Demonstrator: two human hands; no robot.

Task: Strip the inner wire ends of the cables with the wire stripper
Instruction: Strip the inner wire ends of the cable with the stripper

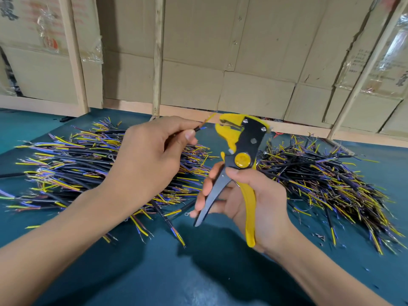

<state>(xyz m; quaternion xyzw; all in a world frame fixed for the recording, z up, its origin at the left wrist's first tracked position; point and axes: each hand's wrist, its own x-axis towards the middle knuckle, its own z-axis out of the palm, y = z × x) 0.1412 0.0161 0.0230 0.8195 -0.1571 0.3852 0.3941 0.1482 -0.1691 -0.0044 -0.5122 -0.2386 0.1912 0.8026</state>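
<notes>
Left hand (152, 151) pinches one black cable (197, 128) between thumb and fingers, its yellow inner wire (210, 117) just beside the stripper's head. Right hand (254, 202) grips the yellow-and-black wire stripper (241, 151), handles spread. Cable piles (77, 164) lie on the teal table (198, 272) either side.

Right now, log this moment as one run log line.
left hand: pinches cable | right hand: grips wire stripper | yellow wire end near stripper head, not visibly inserted | cable piles on table, both sides
</notes>
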